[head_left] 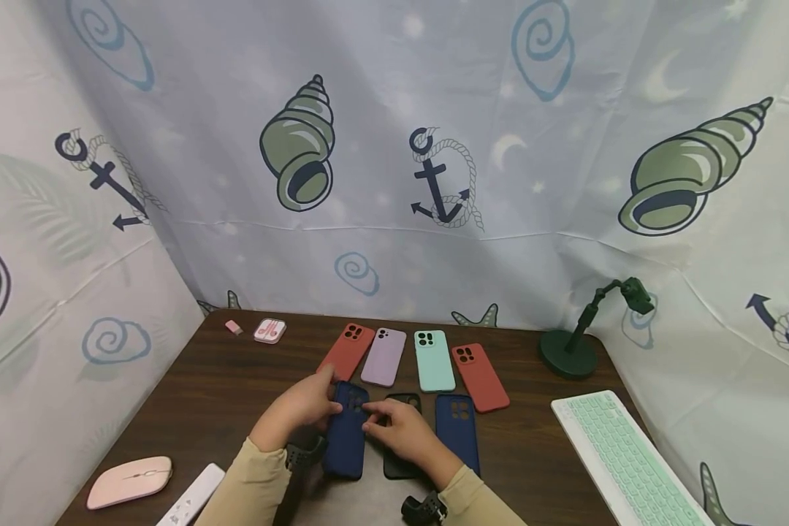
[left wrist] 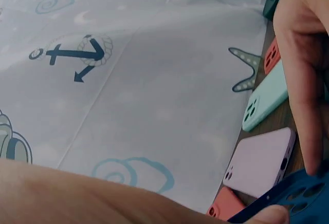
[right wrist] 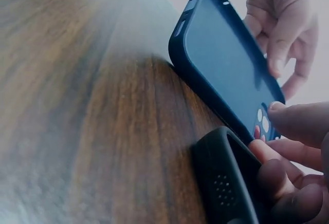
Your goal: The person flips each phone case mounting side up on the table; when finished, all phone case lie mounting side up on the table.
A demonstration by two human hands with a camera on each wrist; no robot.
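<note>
A dark blue phone case is tilted up off the table, its hollow inner side facing the right wrist camera. My left hand grips it by the upper left edge. With thumb and fingertips, my right hand pinches the same case on the right, beside the camera cutouts. A black phone case lies partly under my right hand. To its right is a second dark blue phone case, partly hidden by the right wrist. In the left wrist view only the case's cutout end shows.
Behind the hands lie a red case, a lilac case, a mint case and another red case. A green lamp and keyboard stand right; a mouse and white strip lie left.
</note>
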